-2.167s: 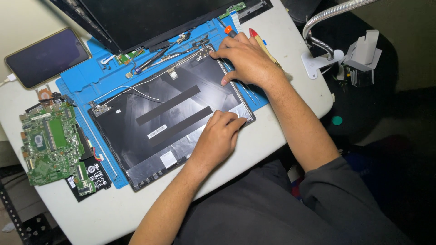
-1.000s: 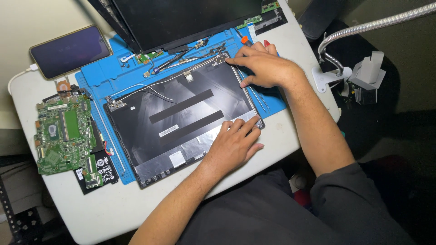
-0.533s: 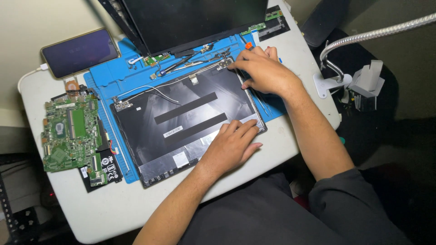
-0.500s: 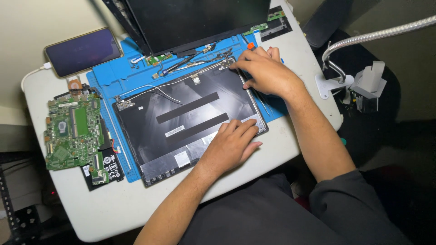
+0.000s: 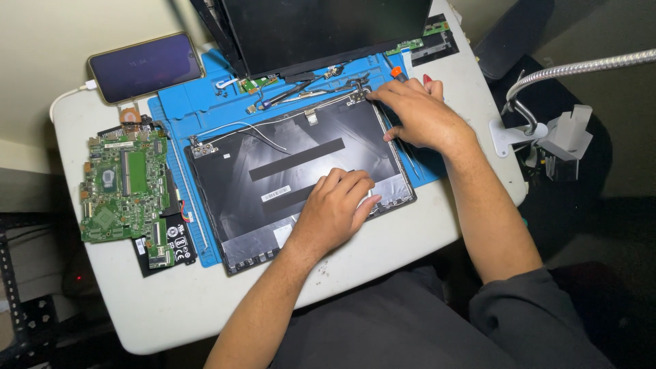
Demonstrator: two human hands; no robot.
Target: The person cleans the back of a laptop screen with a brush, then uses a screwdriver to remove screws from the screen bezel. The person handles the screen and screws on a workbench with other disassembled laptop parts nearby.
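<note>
The laptop lid panel (image 5: 301,181) lies inner face up on the blue work mat (image 5: 181,102), which covers the middle of the white counter (image 5: 171,307). The panel appears to be a thin, broad shell: light, somewhat flexible, and prone to cracking or creasing if lifted by one corner; it is best supported along two opposite edges, clear of the thin antenna wires (image 5: 249,130) and the hinge brackets at its far corners. The left hand (image 5: 335,212) rests palm down on the near right area of the panel, fingers loosely curled and pressing flat, gripping nothing. The right hand (image 5: 417,113) sits at the far right corner of the panel by the hinge bracket (image 5: 359,96), fingers bent toward it; whether it pinches a small part cannot be told. An orange-tipped tool (image 5: 396,72) lies just beyond that hand. A green circuit board (image 5: 123,184) lies left of the mat, a phone (image 5: 147,65) at the far left corner, and a dark screen unit (image 5: 321,31) beyond the mat.
</note>
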